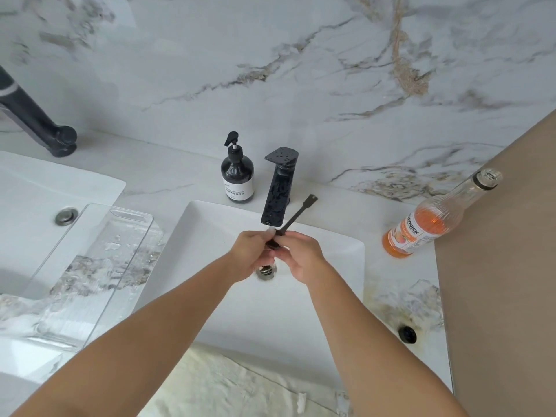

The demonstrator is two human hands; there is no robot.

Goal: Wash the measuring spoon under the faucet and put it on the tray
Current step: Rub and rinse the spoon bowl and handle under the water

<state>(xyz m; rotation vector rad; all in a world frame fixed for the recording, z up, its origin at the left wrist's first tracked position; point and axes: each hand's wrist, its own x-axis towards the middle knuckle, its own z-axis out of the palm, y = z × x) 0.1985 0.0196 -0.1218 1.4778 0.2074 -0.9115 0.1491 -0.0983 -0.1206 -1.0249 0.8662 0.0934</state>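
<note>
Both my hands meet over the white sink [337, 254], right under the spout of the black faucet [278, 191]. The black measuring spoon [298, 215] is between them: its long handle sticks up and to the right, and its bowl end is mostly hidden by my fingers. My right hand [301, 255] grips the spoon near its lower end. My left hand [251, 255] closes on the bowl end. A short stream of water falls from the spout onto the hands. The clear plastic tray [99, 266], wet with drops, lies on the counter to the left of the sink.
A black soap pump bottle [237, 173] stands left of the faucet. A glass bottle of orange liquid [433, 218] stands at the right, next to a brown wall panel [505, 266]. A second sink [45, 194] and black faucet [33, 115] are at the far left. A black cap [407, 334] lies near the front right.
</note>
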